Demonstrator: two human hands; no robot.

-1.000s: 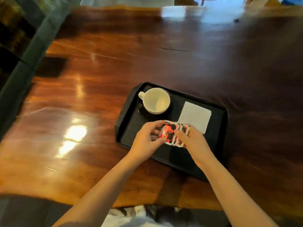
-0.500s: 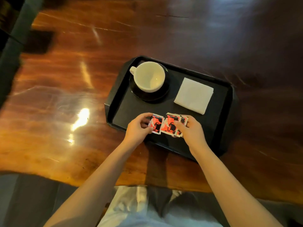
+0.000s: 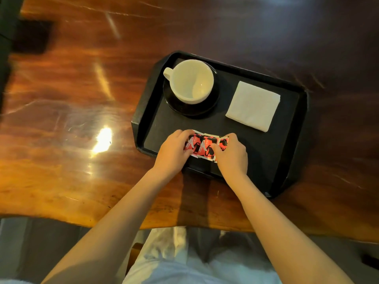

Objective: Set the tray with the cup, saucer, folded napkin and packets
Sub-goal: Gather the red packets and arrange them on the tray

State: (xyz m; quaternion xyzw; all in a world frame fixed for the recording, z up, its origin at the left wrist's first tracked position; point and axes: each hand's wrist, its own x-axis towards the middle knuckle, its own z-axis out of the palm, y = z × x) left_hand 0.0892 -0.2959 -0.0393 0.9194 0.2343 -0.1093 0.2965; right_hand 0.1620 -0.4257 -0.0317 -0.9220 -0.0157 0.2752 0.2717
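A black tray lies on the wooden table near its front edge. At the tray's back left a white cup stands empty on a black saucer, handle to the left. A folded white napkin lies flat at the back right. Red, black and white packets are spread in a row on the tray's front part. My left hand grips their left end and my right hand presses on their right end, fingers covering parts of them.
The glossy wooden table stretches to the left and behind the tray, with bright light reflections. Its front edge runs just below the tray, with my lap beneath it. A dark object lies at the far left.
The packets have been fanned from a stack into a row, my left hand sliding left. The camera has tilted down, so the tray sits higher in view.
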